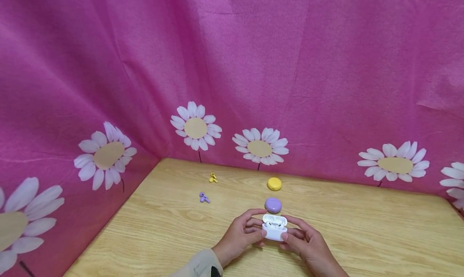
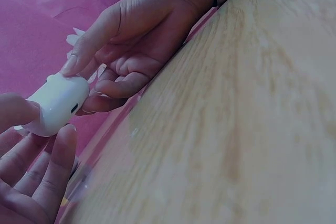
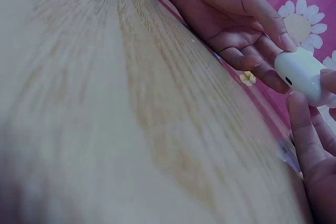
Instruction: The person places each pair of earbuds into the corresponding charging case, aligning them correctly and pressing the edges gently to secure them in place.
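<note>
Between both hands, above the near part of the table, a white earbud case (image 1: 274, 234) is held with its lid raised. White earbuds (image 1: 279, 226) sit inside it, their tops showing. My left hand (image 1: 240, 233) grips the case's left side, thumb on the front and fingers curled behind. The right hand (image 1: 309, 244) holds the other side, its thumb at the lower front corner and index finger up by the lid. In the left wrist view the underside of the case (image 2: 59, 106) shows a small dark port. Just behind the case lies a closed purple earbud case (image 1: 273, 205).
Farther back lies a closed yellow case (image 1: 274, 184). To the left are purple earbuds (image 1: 204, 198), and beyond them yellow earbuds (image 1: 213, 178). A pink curtain (image 1: 232, 67) with white daisies borders the wooden table (image 1: 362, 228) at the back and left.
</note>
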